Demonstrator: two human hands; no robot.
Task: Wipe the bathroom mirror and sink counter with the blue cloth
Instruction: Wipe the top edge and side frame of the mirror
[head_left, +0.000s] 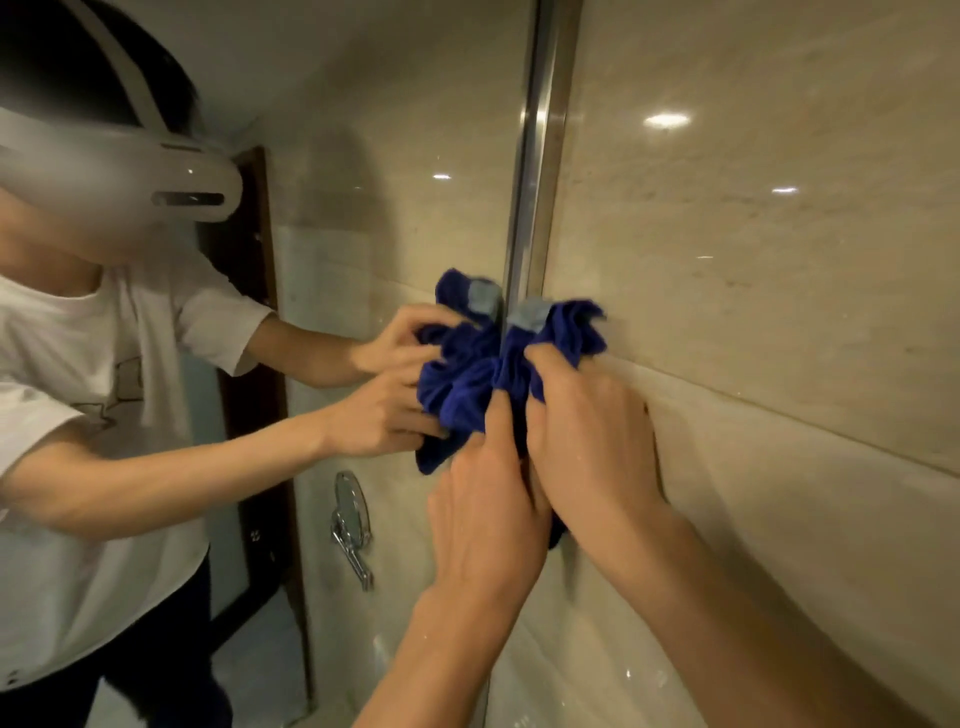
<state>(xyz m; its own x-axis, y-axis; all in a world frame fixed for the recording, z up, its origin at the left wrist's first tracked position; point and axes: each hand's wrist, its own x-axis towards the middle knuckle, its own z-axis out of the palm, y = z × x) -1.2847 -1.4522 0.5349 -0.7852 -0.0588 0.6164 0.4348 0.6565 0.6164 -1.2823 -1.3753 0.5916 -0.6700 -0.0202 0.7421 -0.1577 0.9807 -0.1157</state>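
The blue cloth (569, 332) is bunched up and pressed against the right edge of the mirror (395, 156), at its metal frame strip (540, 156). A pale label shows on the cloth's top. My right hand (592, 431) grips the cloth from the right, against the wall side. Just below and to the left, my left hand (488, 499) has its fingers dug into the same bundle. The mirror doubles the cloth and both hands on its left. The sink counter is out of view.
A glossy beige marble wall (753, 260) fills the right side and meets the mirror frame. The mirror reflects a person in a white T-shirt with a white headset, a dark door frame (260, 364), and a round chrome wall mirror on an arm (353, 519).
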